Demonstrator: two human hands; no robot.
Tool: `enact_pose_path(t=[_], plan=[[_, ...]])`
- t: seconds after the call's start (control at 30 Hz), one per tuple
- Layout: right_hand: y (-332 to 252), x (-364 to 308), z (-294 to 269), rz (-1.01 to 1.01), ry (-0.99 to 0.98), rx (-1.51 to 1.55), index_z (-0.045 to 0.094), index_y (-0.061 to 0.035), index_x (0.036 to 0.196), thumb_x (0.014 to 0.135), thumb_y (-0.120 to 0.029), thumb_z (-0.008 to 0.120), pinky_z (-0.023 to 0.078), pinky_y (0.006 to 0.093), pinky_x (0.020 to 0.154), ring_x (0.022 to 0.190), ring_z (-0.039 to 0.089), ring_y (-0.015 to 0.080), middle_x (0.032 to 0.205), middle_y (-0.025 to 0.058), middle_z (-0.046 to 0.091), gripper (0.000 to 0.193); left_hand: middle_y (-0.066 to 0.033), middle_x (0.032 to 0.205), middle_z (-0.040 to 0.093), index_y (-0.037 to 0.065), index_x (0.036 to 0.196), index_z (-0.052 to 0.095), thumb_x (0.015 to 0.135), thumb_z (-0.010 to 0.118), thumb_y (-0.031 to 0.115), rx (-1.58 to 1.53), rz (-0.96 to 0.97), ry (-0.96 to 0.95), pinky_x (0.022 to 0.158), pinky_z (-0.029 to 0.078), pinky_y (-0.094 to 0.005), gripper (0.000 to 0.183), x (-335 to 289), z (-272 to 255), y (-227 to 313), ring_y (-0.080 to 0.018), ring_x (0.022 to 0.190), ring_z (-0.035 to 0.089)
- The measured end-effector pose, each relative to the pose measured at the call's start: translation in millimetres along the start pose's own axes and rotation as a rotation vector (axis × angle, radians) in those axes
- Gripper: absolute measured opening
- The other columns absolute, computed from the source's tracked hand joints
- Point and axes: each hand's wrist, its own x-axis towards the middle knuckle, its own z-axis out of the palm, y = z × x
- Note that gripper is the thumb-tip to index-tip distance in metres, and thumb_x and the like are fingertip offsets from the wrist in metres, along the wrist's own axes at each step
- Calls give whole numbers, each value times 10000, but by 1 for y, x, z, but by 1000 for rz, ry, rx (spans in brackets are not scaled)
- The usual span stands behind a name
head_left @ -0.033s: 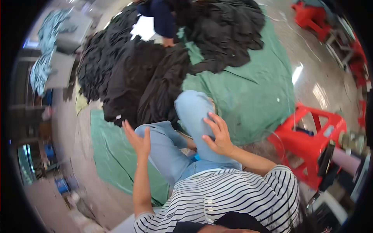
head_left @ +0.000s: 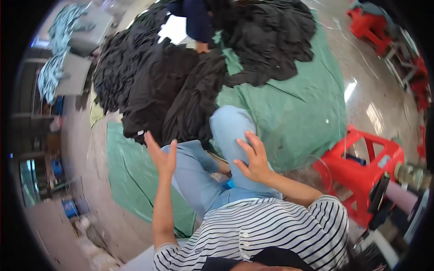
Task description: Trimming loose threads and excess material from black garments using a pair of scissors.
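Note:
My left hand (head_left: 163,156) is raised beside my left knee, fingers stretched out and thumb apart, with nothing in it. My right hand (head_left: 255,162) is spread over my right thigh in light blue jeans (head_left: 233,124); whether it rests on the cloth or hovers just above, I cannot tell. Just beyond my knees lies a large heap of black cloth (head_left: 181,86), with a small white tag near its closest edge. Another black cloth pile (head_left: 266,40) lies farther off to the right.
Green sheeting (head_left: 289,122) covers the floor under the piles. A red plastic stool (head_left: 361,158) stands at my right, with a jar (head_left: 411,176) close by. A person in dark blue (head_left: 196,22) is at the far heap. Light blue cloth (head_left: 56,67) hangs over grey panels at left.
The surroundings have shifted slightly to the right in the picture. Both hands keep nearly the same pose, and the cloth piles look the same.

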Motion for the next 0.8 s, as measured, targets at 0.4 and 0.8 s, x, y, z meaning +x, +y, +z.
enact_pose_path(t=[0.4,0.8], plan=[[12,-34,-14,20,91,-63,597,-171,1161,689,-378,789,380,573,991,1178,446,469,1299,275,431,549,-236,1537,213,35,1515,80,567,700,773,356,-147,-553,1108,161,-623,1352,205,252,-51,-358,1449,153],[25,-91,-38,739,72,352,588,-297,1160,787,-375,688,401,538,983,1101,522,440,1230,234,476,394,-283,1534,-153,331,1520,105,559,841,591,360,-452,-678,1025,266,-704,1239,177,396,-32,-479,1429,19]])
